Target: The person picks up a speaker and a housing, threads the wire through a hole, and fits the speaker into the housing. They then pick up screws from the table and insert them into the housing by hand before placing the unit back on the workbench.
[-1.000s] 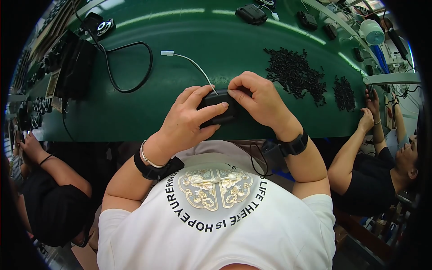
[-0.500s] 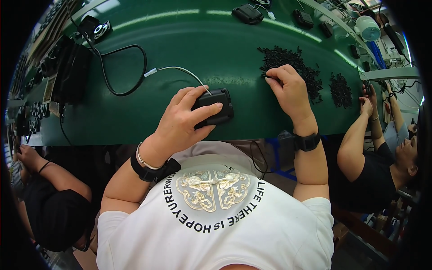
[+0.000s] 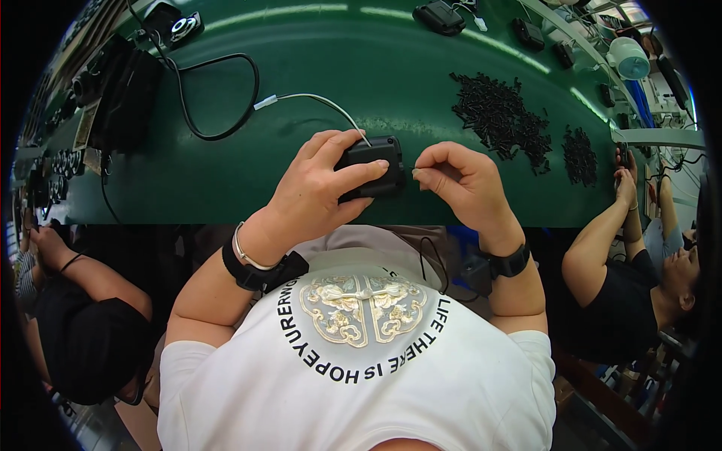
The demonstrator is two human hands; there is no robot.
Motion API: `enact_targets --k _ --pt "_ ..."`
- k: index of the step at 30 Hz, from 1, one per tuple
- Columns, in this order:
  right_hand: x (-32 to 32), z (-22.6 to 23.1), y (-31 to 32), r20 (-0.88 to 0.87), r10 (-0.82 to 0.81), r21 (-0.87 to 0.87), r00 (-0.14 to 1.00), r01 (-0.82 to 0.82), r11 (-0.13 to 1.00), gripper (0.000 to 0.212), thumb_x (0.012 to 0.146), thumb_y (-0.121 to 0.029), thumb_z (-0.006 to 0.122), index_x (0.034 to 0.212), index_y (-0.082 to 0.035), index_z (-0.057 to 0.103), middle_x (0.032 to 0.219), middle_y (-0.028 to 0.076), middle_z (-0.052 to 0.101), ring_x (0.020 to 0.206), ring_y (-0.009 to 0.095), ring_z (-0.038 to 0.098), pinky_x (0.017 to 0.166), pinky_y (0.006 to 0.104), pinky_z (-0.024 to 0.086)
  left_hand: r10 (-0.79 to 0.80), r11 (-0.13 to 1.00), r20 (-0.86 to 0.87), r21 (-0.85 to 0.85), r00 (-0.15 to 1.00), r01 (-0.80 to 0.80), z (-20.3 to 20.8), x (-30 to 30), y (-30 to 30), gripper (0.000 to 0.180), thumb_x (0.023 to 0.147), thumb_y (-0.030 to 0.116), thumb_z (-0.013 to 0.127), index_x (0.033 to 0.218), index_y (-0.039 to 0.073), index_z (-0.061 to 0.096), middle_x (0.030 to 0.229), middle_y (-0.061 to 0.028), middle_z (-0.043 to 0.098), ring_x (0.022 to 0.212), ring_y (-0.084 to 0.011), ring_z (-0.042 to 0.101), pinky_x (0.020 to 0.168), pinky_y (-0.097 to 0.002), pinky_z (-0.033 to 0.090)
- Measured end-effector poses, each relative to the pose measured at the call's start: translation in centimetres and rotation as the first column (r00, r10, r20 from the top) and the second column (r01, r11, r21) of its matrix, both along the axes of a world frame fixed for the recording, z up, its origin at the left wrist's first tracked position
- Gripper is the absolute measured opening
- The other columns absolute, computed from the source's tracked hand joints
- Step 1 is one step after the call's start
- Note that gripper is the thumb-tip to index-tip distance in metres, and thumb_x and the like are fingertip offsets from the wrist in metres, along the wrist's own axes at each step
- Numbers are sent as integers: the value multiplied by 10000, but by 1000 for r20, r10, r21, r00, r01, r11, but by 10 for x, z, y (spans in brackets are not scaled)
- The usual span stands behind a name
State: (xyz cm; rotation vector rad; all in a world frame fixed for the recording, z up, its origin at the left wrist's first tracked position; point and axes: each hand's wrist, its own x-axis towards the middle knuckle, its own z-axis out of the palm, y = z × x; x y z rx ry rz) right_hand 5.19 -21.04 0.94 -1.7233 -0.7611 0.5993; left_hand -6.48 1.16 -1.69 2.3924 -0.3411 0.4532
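My left hand (image 3: 312,180) is wrapped over a black plastic box-shaped device (image 3: 391,154) on the green table, gripping it with the fingers closed round its sides. From its far edge a pale cable (image 3: 329,101) runs to a white connector (image 3: 265,103). Just right of the device, and apart from it, my right hand (image 3: 466,184) is closed in a pinch. A tiny dark piece shows at its fingertips, mostly hidden; its exact kind is too small to tell. Beyond that hand lies a large pile of small black pieces (image 3: 500,120).
A smaller pile of black pieces (image 3: 580,156) lies at the right. Black boxes (image 3: 440,16) stand along the far edge. A black cable (image 3: 252,71) loops at left, near a speaker-like part (image 3: 183,28). Co-workers sit on both sides, with one person's arm (image 3: 602,225) at right.
My right hand has moved from the edge of the large pile left and nearer, to beside the device, still pinched. My left hand keeps its hold; the whole view has shifted slightly.
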Motion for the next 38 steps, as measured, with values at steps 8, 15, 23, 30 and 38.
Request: enact_targets --k 8,15,23,30,38 --pt "-12 -7 5 -292 -12 -42 956 0 999 101 932 -61 692 991 20 676 828 15 664 724 74 607 670 212 512 2 1000 20 4 1000 -2 0 0 1 580 593 86 840 1148 187 704 1269 -176 573 1132 -376 565 958 -456 495" --pt "-20 1 14 7 -3 -211 1000 5 977 109 905 -70 725 955 8 668 780 4 642 680 64 566 616 216 470 12 1000 24 6 1000 -12 -3 0 0 575 598 96 839 1151 184 704 1268 -174 574 1130 -376 564 961 -458 493" --pt "-18 -2 14 182 2 -191 983 33 981 140 865 -69 758 908 -2 642 737 17 615 642 74 532 575 241 441 9 1000 15 9 1000 -9 -1 0 0 567 602 80 838 1146 175 709 1278 -187 576 1139 -389 565 959 -462 500" --pt "-19 -12 15 719 76 -87 691 -20 996 200 812 -75 793 916 -8 636 738 42 591 618 126 549 564 273 459 2 1000 21 0 1000 -2 -1 2 -1 564 603 93 840 1143 181 705 1262 -191 579 1137 -390 564 966 -463 493" --pt "-11 -11 7 475 36 -117 879 22 993 200 812 -84 789 918 -10 637 803 85 639 650 174 615 570 326 493 5 999 -21 37 1000 -4 1 0 0 596 591 47 852 1159 162 711 1331 -193 553 1170 -402 559 965 -461 508"
